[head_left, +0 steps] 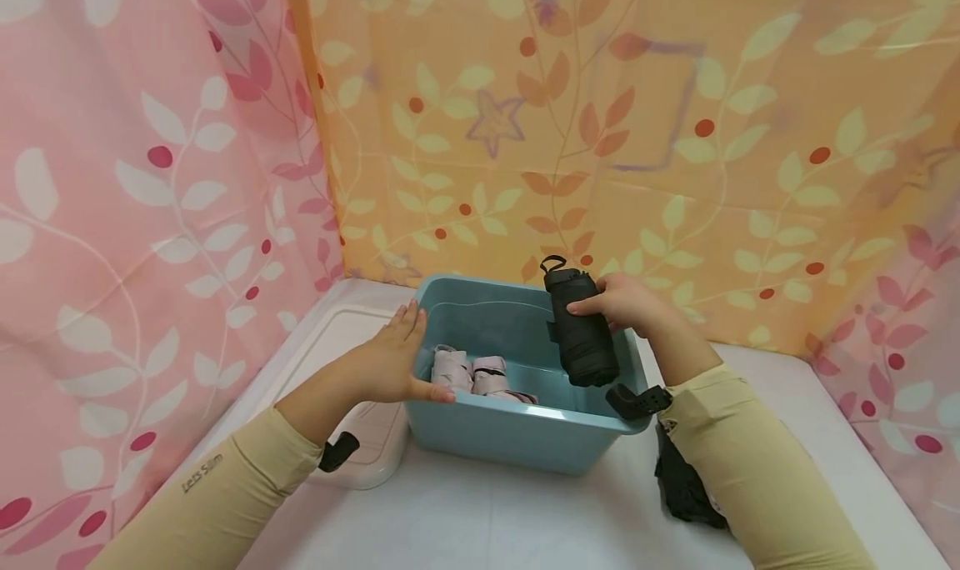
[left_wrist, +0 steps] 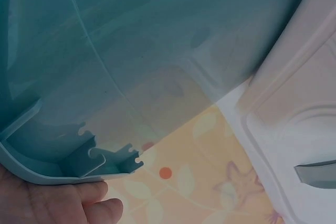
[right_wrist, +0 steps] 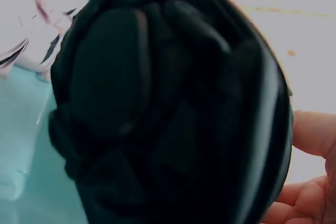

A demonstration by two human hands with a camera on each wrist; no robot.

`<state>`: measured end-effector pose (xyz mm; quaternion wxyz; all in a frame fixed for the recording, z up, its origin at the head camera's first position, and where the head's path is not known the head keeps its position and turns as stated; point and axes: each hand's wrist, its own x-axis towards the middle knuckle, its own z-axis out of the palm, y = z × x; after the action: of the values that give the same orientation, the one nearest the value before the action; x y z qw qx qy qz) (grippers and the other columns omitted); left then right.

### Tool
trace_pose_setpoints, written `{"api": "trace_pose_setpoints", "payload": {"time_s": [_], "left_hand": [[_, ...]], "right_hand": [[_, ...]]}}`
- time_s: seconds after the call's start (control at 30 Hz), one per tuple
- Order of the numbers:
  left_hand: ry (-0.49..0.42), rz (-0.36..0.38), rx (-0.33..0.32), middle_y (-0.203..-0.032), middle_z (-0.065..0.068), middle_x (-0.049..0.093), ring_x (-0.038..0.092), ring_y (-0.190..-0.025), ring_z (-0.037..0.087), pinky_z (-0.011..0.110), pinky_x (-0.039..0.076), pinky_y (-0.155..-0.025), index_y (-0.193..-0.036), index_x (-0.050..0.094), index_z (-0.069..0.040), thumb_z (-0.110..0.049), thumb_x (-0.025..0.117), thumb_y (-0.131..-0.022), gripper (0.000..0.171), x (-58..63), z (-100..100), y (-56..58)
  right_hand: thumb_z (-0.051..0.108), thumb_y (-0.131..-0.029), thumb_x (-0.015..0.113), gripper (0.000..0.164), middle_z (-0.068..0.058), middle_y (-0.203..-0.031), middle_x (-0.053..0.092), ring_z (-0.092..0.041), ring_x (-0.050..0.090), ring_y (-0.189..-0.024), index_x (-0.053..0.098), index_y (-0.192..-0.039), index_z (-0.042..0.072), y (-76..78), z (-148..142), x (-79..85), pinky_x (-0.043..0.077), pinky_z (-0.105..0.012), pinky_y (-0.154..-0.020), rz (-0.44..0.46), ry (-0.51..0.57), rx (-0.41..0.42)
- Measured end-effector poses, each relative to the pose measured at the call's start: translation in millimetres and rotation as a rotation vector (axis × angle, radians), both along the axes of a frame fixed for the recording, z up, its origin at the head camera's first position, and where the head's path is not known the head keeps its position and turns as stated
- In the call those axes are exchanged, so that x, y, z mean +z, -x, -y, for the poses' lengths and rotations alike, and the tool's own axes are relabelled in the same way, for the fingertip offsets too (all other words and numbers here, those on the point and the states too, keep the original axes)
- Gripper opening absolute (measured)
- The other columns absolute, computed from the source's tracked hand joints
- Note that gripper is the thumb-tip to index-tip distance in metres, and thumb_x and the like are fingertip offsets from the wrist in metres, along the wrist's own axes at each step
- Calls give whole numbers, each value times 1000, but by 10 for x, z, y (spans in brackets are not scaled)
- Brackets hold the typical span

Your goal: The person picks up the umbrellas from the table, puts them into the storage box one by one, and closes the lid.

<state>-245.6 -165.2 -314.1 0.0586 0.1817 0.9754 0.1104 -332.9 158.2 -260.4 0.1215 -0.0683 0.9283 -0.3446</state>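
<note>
A black folded umbrella (head_left: 581, 332) with a wrist loop at its top leans over the right part of a blue plastic bin (head_left: 510, 437). My right hand (head_left: 632, 303) grips it from the right side, thumb across its front. In the right wrist view the umbrella's lower end (right_wrist: 173, 103) fills most of the picture. My left hand (head_left: 390, 357) rests at the bin's left front corner, fingers extended along the left side and thumb over the front rim. Two pale pink patterned rolled bundles (head_left: 452, 368) lie inside the bin at the left.
A white lid (head_left: 375, 445) lies left of the bin, partly behind my left forearm; its grey latch (left_wrist: 317, 174) shows in the left wrist view. Crumpled black fabric (head_left: 682, 487) lies right of the bin, partly under my right forearm. Patterned curtains (head_left: 495, 70) enclose the white table (head_left: 465, 520).
</note>
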Motion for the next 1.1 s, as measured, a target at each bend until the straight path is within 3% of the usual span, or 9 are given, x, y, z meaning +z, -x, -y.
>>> {"api": "trace_pose_setpoints", "payload": {"time_s": [0.3,0.53,0.8,1.1], "left_hand": [[-11,1,12,-151,16,-12,-12,-138,29,47,11,-110,-145,-1,0,-89,45,-53,136,-43,14,30],[-15,-1,20,-151,16,-11,-12,-138,28,48,13,-109,-145,-1,0,-90,45,-51,137,-40,21,26],[-10,9,38,-152,15,-10,-11,-138,28,60,25,-100,-145,-2,-3,-89,46,-50,138,-21,1,-3],[0,5,40,-152,14,-10,-11,-138,28,64,26,-96,-146,-1,-3,-90,45,-50,138,-38,-7,5]], "right_hand": [[26,-78,72,49,-18,-98,56,-26,62,-76,51,-107,-7,159,269,-225,54,-37,-66,89,17,46],[25,-77,73,38,-14,-89,59,-22,63,-69,57,-95,-4,221,438,-415,54,-34,-62,139,-117,113],[22,-78,73,47,-14,-95,54,-23,62,-72,50,-108,-6,263,595,-676,54,-35,-59,196,-206,157],[21,-79,72,45,-11,-101,53,-22,59,-80,50,-110,-3,325,718,-876,53,-34,-62,219,-267,220]]}}
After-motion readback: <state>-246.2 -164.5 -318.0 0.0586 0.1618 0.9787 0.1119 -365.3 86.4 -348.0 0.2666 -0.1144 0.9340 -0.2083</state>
